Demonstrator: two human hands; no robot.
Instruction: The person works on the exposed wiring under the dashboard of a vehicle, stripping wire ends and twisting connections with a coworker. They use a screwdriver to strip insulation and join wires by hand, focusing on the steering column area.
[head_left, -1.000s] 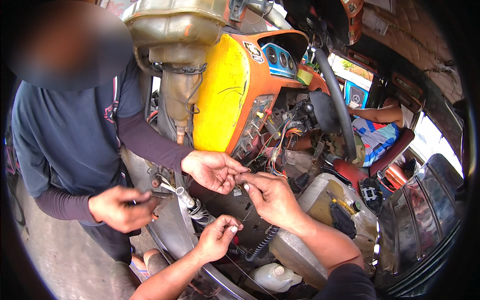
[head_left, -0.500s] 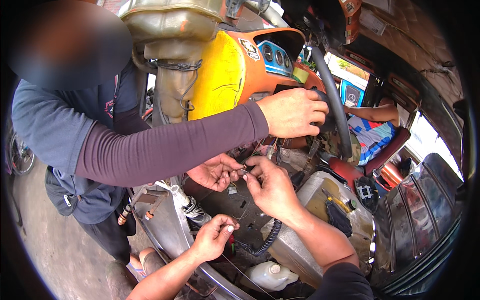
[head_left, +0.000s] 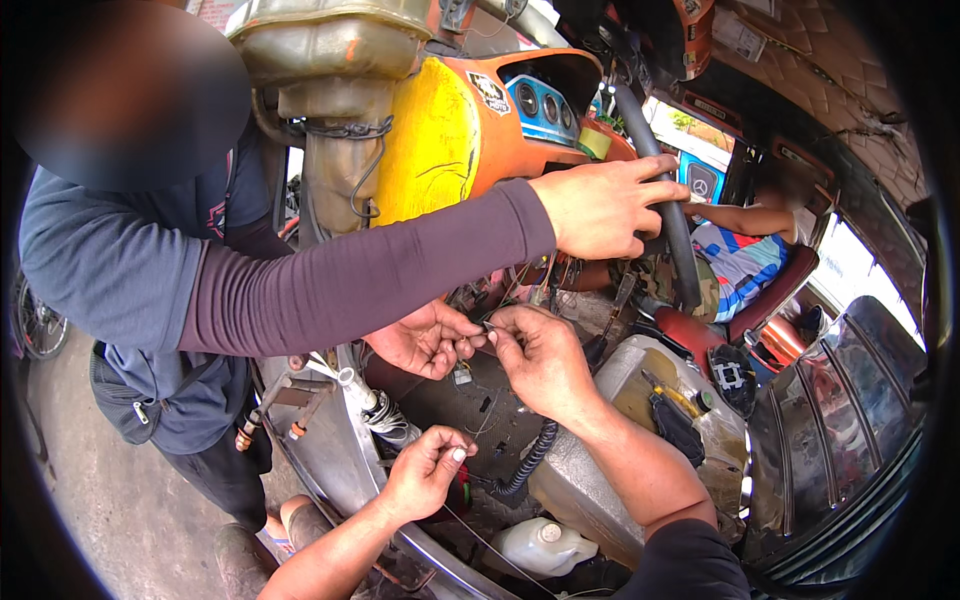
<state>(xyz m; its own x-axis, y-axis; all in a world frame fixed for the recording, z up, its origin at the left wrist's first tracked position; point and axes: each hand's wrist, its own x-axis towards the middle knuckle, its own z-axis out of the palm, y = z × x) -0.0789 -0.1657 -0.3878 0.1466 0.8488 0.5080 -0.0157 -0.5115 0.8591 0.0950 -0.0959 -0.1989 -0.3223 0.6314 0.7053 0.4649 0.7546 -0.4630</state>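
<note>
Low in the middle, my left hand (head_left: 430, 475) pinches a thin wire (head_left: 482, 537) between thumb and fingertips; the wire trails down toward the lower edge. Farther up, my right hand (head_left: 543, 360) is closed, thumb and index finger pressed on a small wire end (head_left: 489, 329). A co-worker's hand (head_left: 425, 340) meets my right fingertips there, palm up, pinching at the same spot. What exactly lies between our fingers is too small to make out. The co-worker's other hand (head_left: 605, 210) reaches across to the steering wheel (head_left: 655, 180), its fingers spread over the rim.
Loose wires (head_left: 560, 268) hang under the orange and yellow dashboard (head_left: 430, 150). A worn engine cover (head_left: 600, 480) stands right, with a coiled black hose (head_left: 530, 465) beside it. A white jug (head_left: 545, 548) sits below. Another person (head_left: 740, 255) sits at the far right.
The co-worker's upper hand has opened its fingers and shifted right onto the wheel's rim. My right hand has moved slightly, still pinching beside the co-worker's lower hand. My left hand stays about put.
</note>
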